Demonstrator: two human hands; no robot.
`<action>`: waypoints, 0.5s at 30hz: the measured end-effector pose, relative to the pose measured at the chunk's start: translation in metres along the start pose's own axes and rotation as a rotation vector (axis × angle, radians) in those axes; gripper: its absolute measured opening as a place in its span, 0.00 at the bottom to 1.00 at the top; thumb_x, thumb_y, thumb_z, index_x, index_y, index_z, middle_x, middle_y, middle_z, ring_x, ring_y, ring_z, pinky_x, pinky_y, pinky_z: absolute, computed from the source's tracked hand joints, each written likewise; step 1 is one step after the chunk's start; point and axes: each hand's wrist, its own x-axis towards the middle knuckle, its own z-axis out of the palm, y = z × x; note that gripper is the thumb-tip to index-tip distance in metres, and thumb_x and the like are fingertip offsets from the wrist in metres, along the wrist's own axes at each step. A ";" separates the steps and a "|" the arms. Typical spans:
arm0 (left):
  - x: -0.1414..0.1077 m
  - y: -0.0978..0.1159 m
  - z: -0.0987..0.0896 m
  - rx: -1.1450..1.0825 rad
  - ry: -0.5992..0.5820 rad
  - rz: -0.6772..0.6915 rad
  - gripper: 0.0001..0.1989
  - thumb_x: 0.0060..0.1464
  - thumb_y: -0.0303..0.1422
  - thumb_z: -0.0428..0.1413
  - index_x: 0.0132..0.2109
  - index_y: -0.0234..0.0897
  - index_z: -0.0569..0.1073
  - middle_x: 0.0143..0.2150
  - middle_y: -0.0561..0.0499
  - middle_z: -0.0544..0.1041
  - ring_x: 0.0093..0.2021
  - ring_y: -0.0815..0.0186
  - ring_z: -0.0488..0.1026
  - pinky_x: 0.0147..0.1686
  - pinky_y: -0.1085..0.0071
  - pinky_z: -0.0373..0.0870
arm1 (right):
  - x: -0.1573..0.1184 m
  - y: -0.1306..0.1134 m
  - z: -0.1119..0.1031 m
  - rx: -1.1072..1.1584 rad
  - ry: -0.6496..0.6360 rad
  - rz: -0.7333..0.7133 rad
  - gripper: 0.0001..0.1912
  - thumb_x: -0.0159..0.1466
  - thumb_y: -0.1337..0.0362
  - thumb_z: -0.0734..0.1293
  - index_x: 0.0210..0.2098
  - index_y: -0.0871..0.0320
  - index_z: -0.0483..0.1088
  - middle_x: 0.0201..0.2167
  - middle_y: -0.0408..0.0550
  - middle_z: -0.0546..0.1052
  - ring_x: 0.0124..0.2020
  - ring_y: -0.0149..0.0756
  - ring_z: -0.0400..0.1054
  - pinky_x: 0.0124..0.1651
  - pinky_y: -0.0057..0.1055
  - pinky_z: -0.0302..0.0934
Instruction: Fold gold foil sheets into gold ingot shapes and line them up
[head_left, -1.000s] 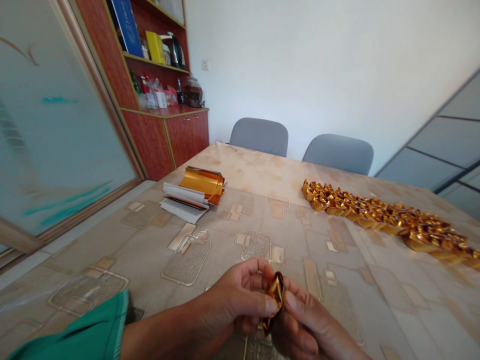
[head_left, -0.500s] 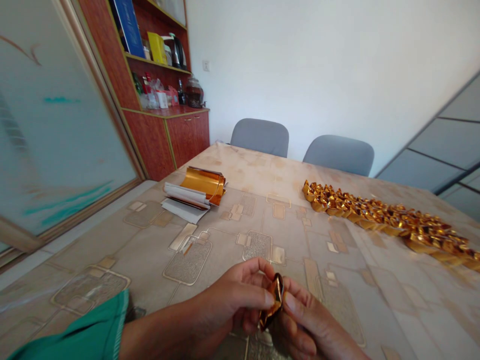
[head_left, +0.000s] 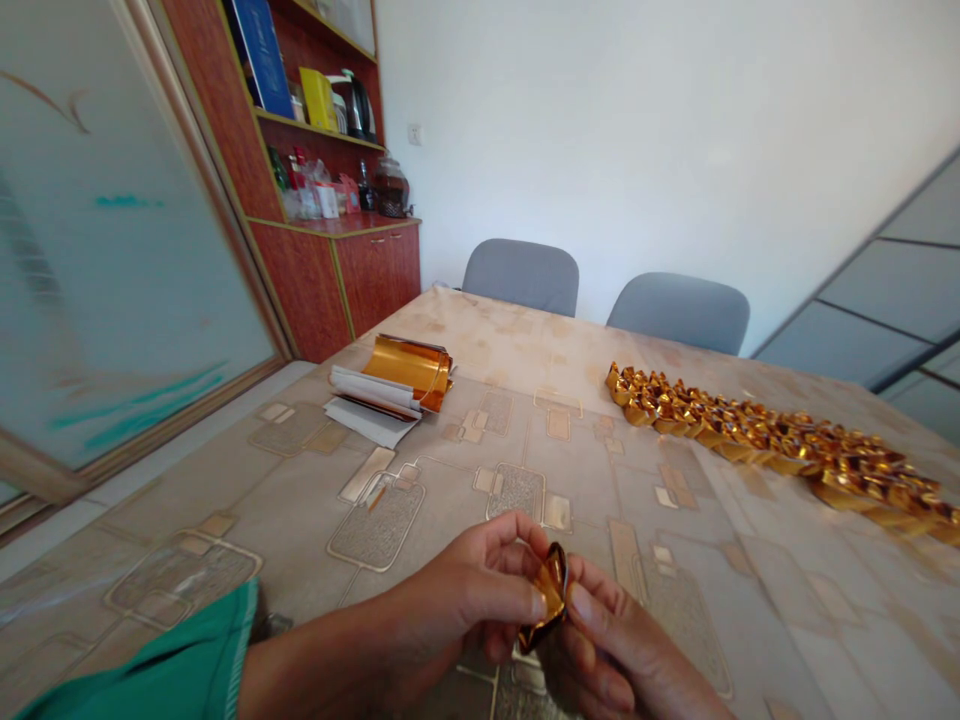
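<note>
Between my two hands is a small folded piece of gold foil paper (head_left: 553, 592), shaped like an ingot with a raised rim. My left hand (head_left: 487, 585) grips its left side, thumb pressed on the gold face and fingers curled behind. On the other edge, my right hand (head_left: 611, 625) pinches it between thumb and fingers. Both hands are above the near edge of the patterned table cover (head_left: 450, 480). Part of the foil is hidden behind the fingers.
A stack of gold and white foil sheets (head_left: 409, 375) lies on the table to the left. Rows of folded gold foil ingots (head_left: 750, 425) stretch along the right. Two grey chairs (head_left: 521, 275) stand at the far side, with a red cabinet (head_left: 337, 270) behind on the left.
Both hands keep their hold on the foil paper, which is tilted very slightly differently. The view has shifted a little; the sheets and the rows stay in place.
</note>
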 end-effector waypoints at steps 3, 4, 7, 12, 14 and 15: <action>0.000 0.001 0.002 0.008 0.045 -0.041 0.15 0.39 0.25 0.58 0.37 0.37 0.67 0.27 0.58 0.68 0.23 0.75 0.59 0.22 0.76 0.49 | 0.000 0.003 -0.002 -0.023 -0.020 -0.011 0.16 0.59 0.52 0.75 0.34 0.57 0.72 0.11 0.30 0.59 0.13 0.20 0.41 0.18 0.21 0.40; 0.000 0.001 0.002 0.007 0.056 -0.049 0.15 0.38 0.25 0.58 0.37 0.37 0.67 0.27 0.58 0.67 0.23 0.75 0.59 0.22 0.76 0.48 | 0.000 0.003 -0.002 -0.027 -0.016 -0.011 0.16 0.59 0.52 0.75 0.34 0.57 0.72 0.11 0.30 0.59 0.13 0.20 0.41 0.18 0.21 0.40; -0.001 0.001 0.000 -0.013 0.043 -0.043 0.15 0.41 0.26 0.60 0.39 0.38 0.69 0.31 0.56 0.69 0.25 0.74 0.61 0.24 0.75 0.51 | 0.000 0.003 -0.002 -0.012 -0.007 -0.020 0.15 0.59 0.52 0.75 0.34 0.56 0.72 0.11 0.30 0.58 0.13 0.21 0.40 0.18 0.21 0.39; 0.001 -0.006 -0.007 -0.179 -0.075 0.040 0.15 0.54 0.37 0.61 0.48 0.37 0.71 0.39 0.51 0.70 0.35 0.70 0.66 0.32 0.75 0.61 | -0.002 -0.002 0.001 0.049 0.187 -0.165 0.16 0.57 0.50 0.76 0.33 0.55 0.72 0.14 0.32 0.59 0.17 0.24 0.38 0.21 0.22 0.43; 0.004 -0.012 -0.007 -0.210 -0.141 0.059 0.19 0.52 0.35 0.64 0.50 0.37 0.71 0.44 0.49 0.71 0.38 0.69 0.68 0.35 0.74 0.63 | -0.002 -0.003 0.001 0.071 0.253 -0.224 0.18 0.55 0.49 0.77 0.28 0.55 0.70 0.15 0.33 0.59 0.18 0.24 0.37 0.22 0.23 0.43; 0.005 -0.014 -0.006 -0.216 -0.161 0.084 0.21 0.49 0.33 0.66 0.50 0.38 0.71 0.46 0.48 0.72 0.38 0.69 0.68 0.35 0.74 0.62 | -0.002 -0.002 0.000 0.073 0.257 -0.239 0.19 0.55 0.49 0.77 0.27 0.55 0.69 0.15 0.33 0.59 0.17 0.23 0.37 0.21 0.23 0.43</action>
